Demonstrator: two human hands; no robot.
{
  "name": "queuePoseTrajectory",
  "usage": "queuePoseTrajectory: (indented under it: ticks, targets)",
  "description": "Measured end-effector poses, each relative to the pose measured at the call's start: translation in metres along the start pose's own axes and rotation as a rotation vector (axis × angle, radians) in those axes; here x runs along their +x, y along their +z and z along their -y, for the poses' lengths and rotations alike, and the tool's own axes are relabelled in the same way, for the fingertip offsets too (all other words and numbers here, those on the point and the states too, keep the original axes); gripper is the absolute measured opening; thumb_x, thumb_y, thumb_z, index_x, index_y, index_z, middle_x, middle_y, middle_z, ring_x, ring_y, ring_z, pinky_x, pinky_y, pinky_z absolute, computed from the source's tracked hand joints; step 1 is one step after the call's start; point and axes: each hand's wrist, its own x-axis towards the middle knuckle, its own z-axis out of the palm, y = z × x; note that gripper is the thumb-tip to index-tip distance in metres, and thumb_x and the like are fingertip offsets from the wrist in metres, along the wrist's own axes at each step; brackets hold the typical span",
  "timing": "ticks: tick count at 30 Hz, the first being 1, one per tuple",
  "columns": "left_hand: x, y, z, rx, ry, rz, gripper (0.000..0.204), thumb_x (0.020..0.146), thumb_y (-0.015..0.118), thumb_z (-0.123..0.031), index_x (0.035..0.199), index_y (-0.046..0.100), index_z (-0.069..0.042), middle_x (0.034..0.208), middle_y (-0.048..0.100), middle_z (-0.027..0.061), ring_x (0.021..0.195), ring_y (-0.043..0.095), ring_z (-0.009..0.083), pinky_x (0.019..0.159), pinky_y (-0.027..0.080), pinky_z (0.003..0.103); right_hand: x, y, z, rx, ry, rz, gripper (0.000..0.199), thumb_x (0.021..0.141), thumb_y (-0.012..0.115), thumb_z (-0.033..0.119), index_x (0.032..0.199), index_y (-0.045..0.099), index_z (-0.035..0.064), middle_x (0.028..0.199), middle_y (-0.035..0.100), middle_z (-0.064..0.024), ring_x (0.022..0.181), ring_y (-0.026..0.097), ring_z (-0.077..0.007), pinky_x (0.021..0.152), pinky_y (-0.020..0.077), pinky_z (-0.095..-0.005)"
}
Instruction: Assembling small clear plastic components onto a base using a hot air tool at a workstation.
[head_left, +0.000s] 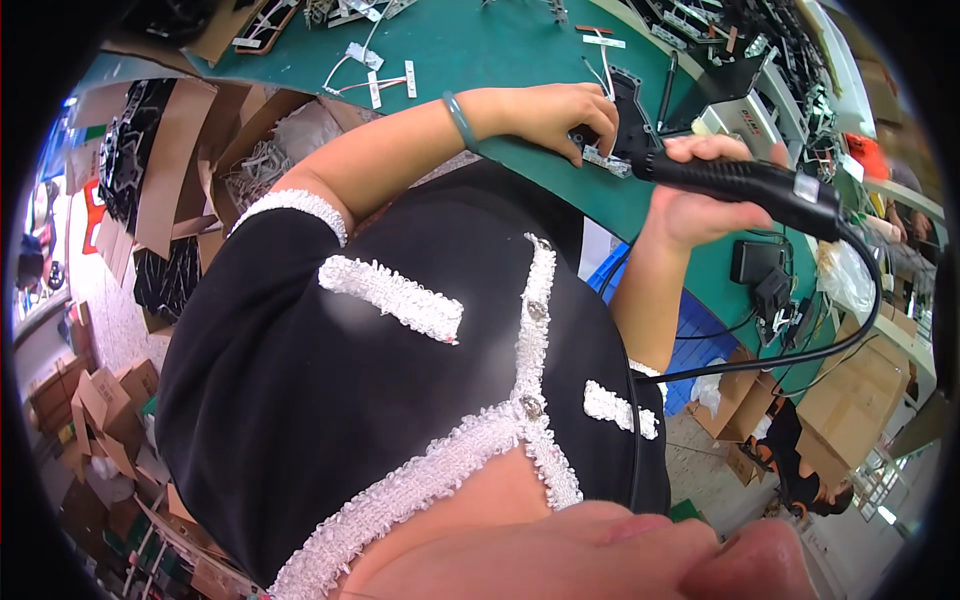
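My right hand [715, 195] is wrapped round a black electric screwdriver [745, 185], whose thick cord loops down from its rear end. The tool's front end points left, close beside my left hand [565, 115]. With curled fingers, that hand grips a small black-and-silver part [607, 162] near the table's front edge; its fingertips press on the silver piece. A black moulded plastic piece [632, 110] lies just beyond, and I cannot tell whether it joins the held part. The screwdriver's tip is hidden at the part.
The green table [480, 50] carries white-tagged wires [375, 85], a black pen [668, 92] and a white-and-black device [745, 115]. Black adapters [760, 265] with cables lie at the right. Cardboard boxes [170, 170] stand left, more [850, 390] right. Another person [800, 480] is at the lower right.
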Motion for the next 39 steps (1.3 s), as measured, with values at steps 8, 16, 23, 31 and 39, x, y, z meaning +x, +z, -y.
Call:
queuePoseTrajectory:
  ticks: [8, 16, 23, 31, 39]
  targets:
    - [-0.001, 0.003, -0.021, 0.133, 0.058, -0.333, 0.037, 0.063, 0.084, -0.025, 0.093, 0.07, -0.01, 0.108, 0.063, 0.0011, 0.103, 0.055, 0.024, 0.088, 0.043, 0.038, 0.001, 0.006, -0.003, 0.073, 0.017, -0.022, 0.088, 0.082, 0.033, 0.081, 0.14, 0.025, 0.014, 0.075, 0.059, -0.0099, 0.056, 0.057, -0.0208, 0.054, 0.0525, -0.0363]
    - [0.0, 0.012, -0.026, 0.055, -0.078, -0.32, 0.035, 0.071, 0.081, -0.027, 0.104, 0.073, -0.017, 0.103, 0.066, -0.0017, 0.102, 0.056, 0.0182, 0.089, 0.037, 0.037, 0.031, -0.033, 0.02, 0.139, -0.114, -0.158, 0.081, 0.081, 0.026, 0.084, 0.132, 0.038, 0.0219, 0.07, 0.061, -0.008, 0.054, 0.058, -0.0201, 0.052, 0.0528, -0.0337]
    - [0.024, 0.02, -0.034, -0.073, 0.13, -0.506, 0.027, 0.073, 0.081, -0.02, 0.097, 0.074, -0.01, 0.089, 0.068, 0.0037, 0.082, 0.061, 0.0187, 0.063, 0.049, 0.031, 0.025, -0.03, 0.025, 0.331, -0.053, -0.127, 0.088, 0.077, 0.025, 0.088, 0.121, 0.052, 0.0174, 0.072, 0.062, -0.007, 0.056, 0.059, -0.0206, 0.053, 0.0518, -0.0349]
    - [0.022, 0.009, -0.045, -0.111, 0.06, -0.494, 0.017, 0.07, 0.083, -0.018, 0.08, 0.074, -0.007, 0.076, 0.068, 0.0025, 0.068, 0.06, 0.0171, 0.057, 0.047, 0.03, 0.021, -0.024, 0.03, 0.292, -0.112, -0.08, 0.094, 0.073, 0.025, 0.091, 0.103, 0.061, 0.0094, 0.072, 0.06, -0.0068, 0.057, 0.059, -0.0218, 0.055, 0.053, -0.0366]
    - [0.026, -0.011, -0.058, 0.319, 0.076, -0.32, 0.023, 0.07, 0.078, -0.036, 0.07, 0.067, -0.016, 0.071, 0.061, -0.0055, 0.081, 0.058, 0.0141, 0.084, 0.038, 0.034, 0.013, -0.004, 0.033, 0.162, -0.12, 0.017, 0.091, 0.08, 0.032, 0.083, 0.142, 0.029, 0.0164, 0.076, 0.059, -0.0135, 0.054, 0.058, -0.0247, 0.054, 0.0541, -0.0403]
